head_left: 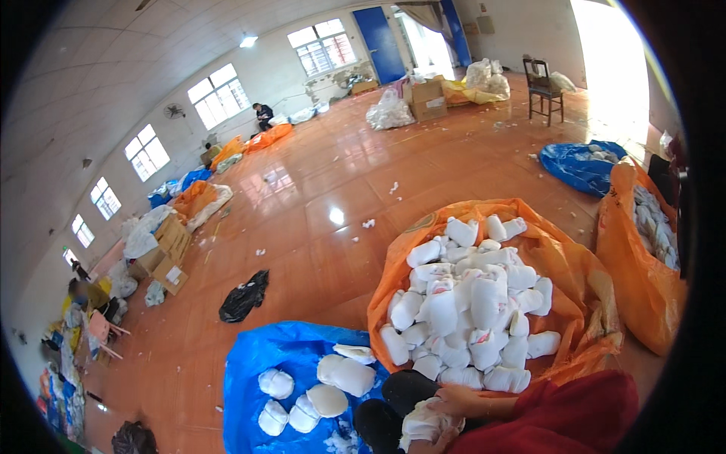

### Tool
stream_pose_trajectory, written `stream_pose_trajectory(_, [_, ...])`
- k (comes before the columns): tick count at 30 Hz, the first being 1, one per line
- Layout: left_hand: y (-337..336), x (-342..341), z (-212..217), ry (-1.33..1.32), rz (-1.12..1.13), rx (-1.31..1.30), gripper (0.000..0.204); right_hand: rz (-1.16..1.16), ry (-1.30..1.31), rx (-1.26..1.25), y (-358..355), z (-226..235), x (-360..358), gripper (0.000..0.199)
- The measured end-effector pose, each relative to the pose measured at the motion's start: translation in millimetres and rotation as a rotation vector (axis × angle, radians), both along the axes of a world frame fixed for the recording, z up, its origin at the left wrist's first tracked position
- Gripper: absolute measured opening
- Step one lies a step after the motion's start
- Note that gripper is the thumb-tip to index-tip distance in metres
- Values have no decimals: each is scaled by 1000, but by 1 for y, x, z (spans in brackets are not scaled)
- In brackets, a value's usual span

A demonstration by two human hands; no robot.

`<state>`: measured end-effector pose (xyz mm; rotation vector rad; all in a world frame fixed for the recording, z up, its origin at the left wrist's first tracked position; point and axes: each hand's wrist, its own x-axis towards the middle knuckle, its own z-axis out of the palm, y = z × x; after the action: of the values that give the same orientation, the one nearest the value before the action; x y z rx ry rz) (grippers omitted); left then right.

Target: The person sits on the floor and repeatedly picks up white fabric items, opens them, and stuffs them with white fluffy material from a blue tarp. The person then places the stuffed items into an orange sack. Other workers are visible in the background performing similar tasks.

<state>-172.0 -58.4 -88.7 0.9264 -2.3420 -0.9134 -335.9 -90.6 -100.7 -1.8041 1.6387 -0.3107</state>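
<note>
Both my hands are closed on a white fabric bundle (423,422) at the lower edge, over my dark-clad knees. My right hand (456,399), coming from a red sleeve, grips its upper side. My left hand (437,446) is at its lower side, partly cut off by the frame edge. Just beyond lies an orange sack (386,303), spread wide and heaped with rolled white bundles (454,310), some with small red marks. To the left of my knees, a blue sheet or sack (249,356) carries several larger round white bundles (346,374) and loose white scraps (342,440).
A black plastic bag (246,295) lies on the tiled floor. At right stand another filled orange sack (635,250) and a blue sack (578,166). Farther off are a chair (544,94), cardboard boxes (427,100), sacks along the wall, and a seated person (263,115).
</note>
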Motion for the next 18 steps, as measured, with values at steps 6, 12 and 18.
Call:
stream_pose_trajectory(6, [2,4,10,16,119,72,26,-86,-135,43,-1,14,7,55])
stream_pose_trajectory(12, [-21,-7,53,183,321,434,26,-212,-183,-76,-7,60,-5,58])
stream_pose_trajectory(18, [-37,-8,13,56,318,-308,31,-531,-303,-17,-14,27,-6,55])
